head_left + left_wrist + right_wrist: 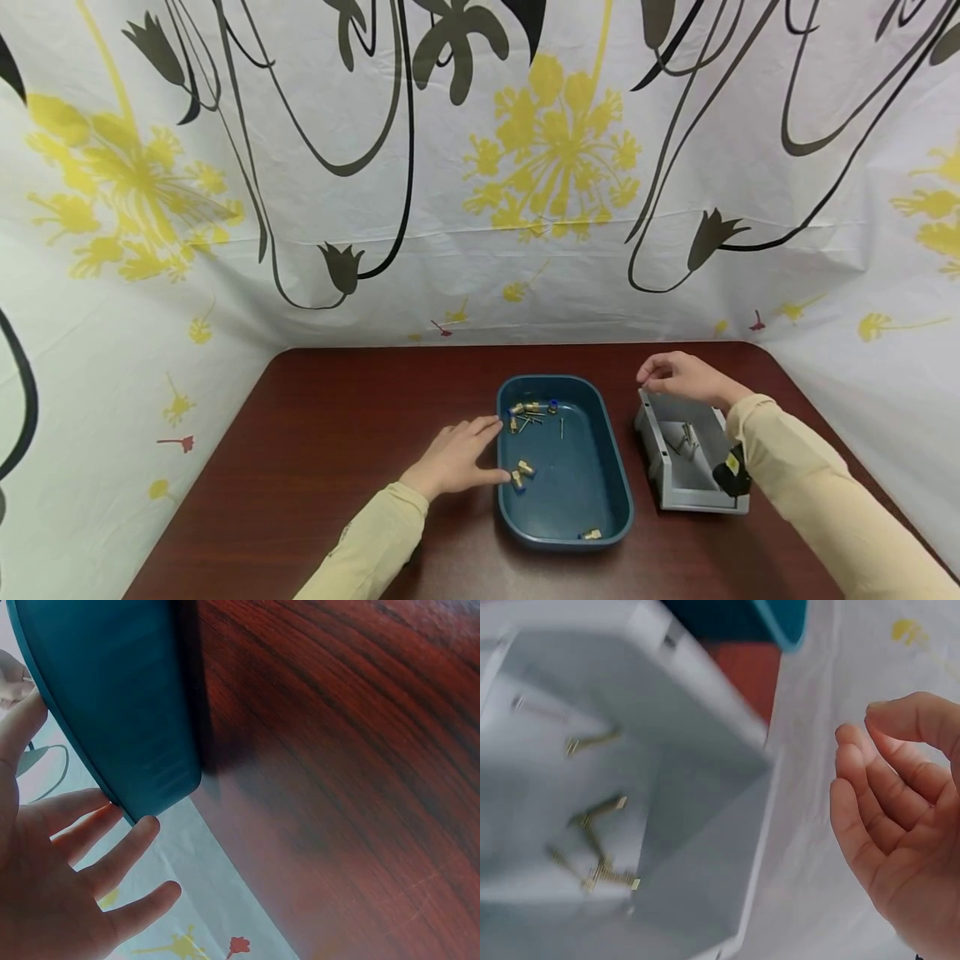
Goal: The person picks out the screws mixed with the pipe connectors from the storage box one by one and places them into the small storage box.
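My left hand [459, 458] is spread at the left rim of a blue tray [566, 500]; in the left wrist view the fingertips of this hand [67, 862] touch the rim of the tray [112, 690]. Brass fittings [518, 481] and thin metal screws [531, 417] lie in the tray. My right hand [693, 379] is over the far edge of a grey box [701, 502]. Seen from the right wrist, this hand [907, 787] has softly bent fingers, thumb apart from them, nothing visible between; several screws [604, 874] lie inside the box [705, 832].
The tray and the grey box stand side by side on a dark red-brown table [337, 417], with a narrow gap between them. A patterned white cloth [420, 208] hangs behind the table and along its sides. A black wrist device [731, 473] hangs over the box's right side.
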Available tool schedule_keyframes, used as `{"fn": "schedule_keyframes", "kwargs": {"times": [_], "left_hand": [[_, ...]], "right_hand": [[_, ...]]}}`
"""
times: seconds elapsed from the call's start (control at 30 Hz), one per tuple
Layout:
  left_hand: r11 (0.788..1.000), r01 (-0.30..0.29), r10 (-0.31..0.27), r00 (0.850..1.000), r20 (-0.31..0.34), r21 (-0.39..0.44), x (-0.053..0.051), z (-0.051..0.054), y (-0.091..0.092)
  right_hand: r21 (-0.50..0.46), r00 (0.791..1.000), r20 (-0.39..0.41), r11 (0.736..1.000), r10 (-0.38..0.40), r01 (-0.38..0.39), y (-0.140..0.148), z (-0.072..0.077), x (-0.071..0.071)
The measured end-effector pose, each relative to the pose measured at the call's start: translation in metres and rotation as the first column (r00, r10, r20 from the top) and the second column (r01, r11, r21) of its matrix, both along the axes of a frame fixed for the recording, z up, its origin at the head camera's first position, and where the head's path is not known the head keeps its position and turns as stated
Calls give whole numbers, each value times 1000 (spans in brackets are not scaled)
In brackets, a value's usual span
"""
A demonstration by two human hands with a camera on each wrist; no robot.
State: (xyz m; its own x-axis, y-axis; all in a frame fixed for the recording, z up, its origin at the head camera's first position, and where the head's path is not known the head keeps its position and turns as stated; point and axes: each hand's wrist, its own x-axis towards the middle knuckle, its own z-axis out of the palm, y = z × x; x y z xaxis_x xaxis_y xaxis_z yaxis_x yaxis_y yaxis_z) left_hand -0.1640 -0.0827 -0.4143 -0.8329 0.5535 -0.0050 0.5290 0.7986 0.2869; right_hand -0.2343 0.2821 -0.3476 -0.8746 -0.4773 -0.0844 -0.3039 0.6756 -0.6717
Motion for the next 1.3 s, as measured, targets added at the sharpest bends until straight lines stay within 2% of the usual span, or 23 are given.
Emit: {"fn": "schedule_keyframes", "kwargs": {"times": [0.33,0.57,0.77,0.87,1.07,1.3], "left_hand": [[1000,-1,1,1000,2,4,1,2,0],[1000,2,-2,1000,-4,8,1,1,-1],[1000,8,-8,1000,-5,23,0,-1,-1],[1000,9,-9,1000,-4,27,0,-1,-2],[1000,5,-6,1000,7,25,0,0,-2],[1000,2,-2,1000,10,27,0,1,-1]], "right_hand": [[-145,990,124,989,60,-41,-58,0,-7],[-169,979,202,985,11,24,-98,-9,-7],[-151,961,268,983,-60,103,-116,-22,-6],[-104,957,268,984,-110,142,-121,-30,-6],[18,957,203,978,-209,210,-129,-44,-7],[65,955,184,972,-233,224,-134,-53,-6]]}}
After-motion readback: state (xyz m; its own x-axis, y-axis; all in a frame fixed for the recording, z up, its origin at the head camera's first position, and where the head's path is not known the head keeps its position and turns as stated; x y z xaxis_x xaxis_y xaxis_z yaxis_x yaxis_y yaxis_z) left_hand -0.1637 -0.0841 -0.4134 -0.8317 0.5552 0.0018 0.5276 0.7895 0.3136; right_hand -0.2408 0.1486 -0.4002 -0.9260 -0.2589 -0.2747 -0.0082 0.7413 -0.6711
